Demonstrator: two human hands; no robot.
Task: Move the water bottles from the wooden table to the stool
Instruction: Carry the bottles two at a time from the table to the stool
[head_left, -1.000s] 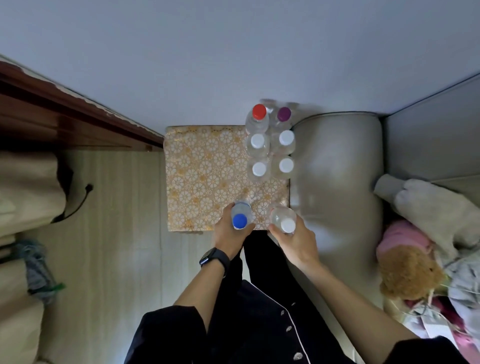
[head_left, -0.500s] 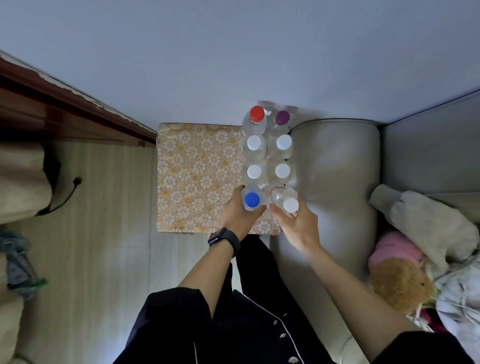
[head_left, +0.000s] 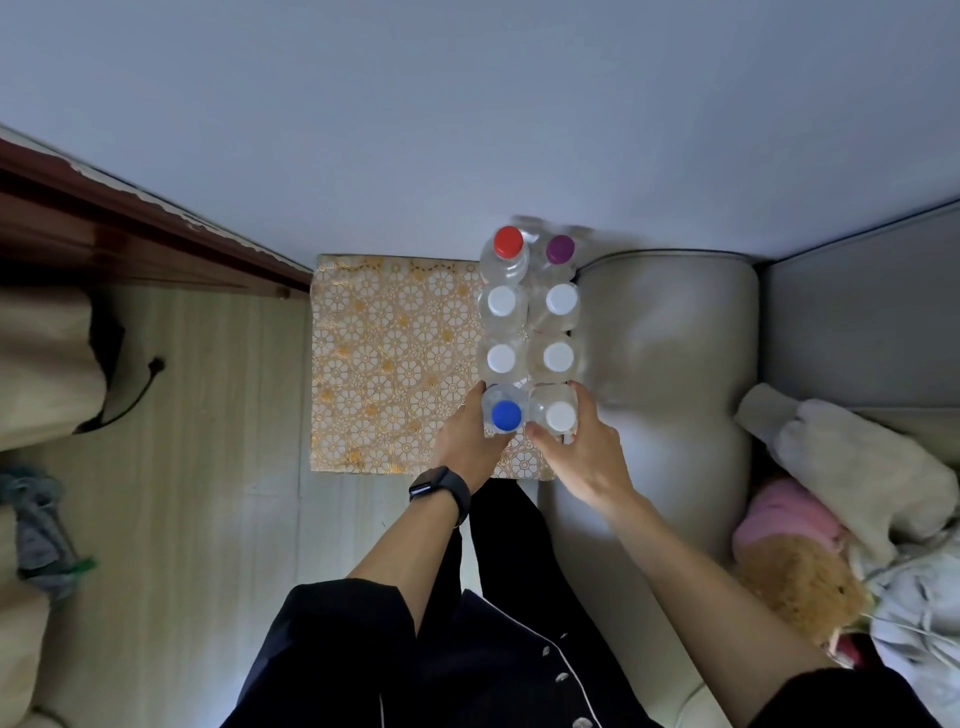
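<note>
Beige sofa arm (head_left: 665, 364); brown plush toy (head_left: 800, 587), pink cloth (head_left: 784, 525) beside.

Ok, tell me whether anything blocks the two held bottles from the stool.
Nothing visible does. The left hand grips the blue-cap bottle, the right hand the white-cap bottle, both over the stool, right next to the six bottles standing there.

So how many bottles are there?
8 on the stool: red-capped and purple-capped farthest, four white-capped in the middle, blue-capped in the left hand, another white-capped in the right hand. More may hide behind.
</note>
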